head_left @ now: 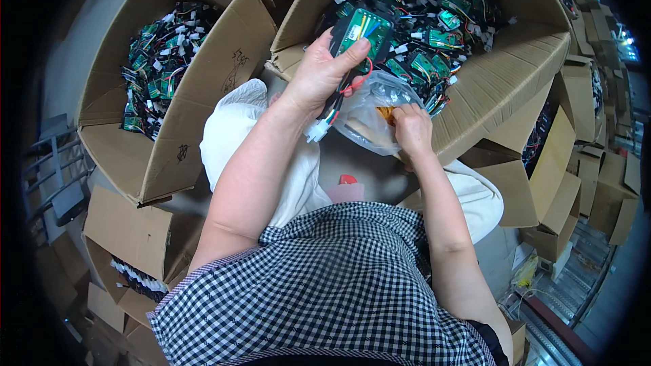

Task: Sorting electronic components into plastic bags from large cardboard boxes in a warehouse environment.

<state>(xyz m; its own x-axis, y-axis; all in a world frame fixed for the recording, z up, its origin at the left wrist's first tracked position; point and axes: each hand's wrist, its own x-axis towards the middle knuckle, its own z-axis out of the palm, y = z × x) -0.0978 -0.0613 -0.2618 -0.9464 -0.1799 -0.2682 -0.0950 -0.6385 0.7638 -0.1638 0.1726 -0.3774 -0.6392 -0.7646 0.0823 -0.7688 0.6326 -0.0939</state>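
My left hand [315,76] is closed round a green circuit board in a black housing [366,26], with the thumb pressed along its near edge. Red and black wires trail from the board past my wrist to a white connector plug [317,131]. Lower and to the right, my right hand [414,126] reaches into the mouth of a clear plastic bag [366,137]. Its fingers are bunched together beside small orange-yellow pieces [386,114] inside the bag. Whatever sits between those fingertips is hidden.
Ahead stands a large cardboard box [498,105] heaped with wired circuit boards [424,61]. Another cardboard box [234,61] of such boards is at the left. More open boxes [502,176] line the right side. A red object [348,179] lies below the bag.
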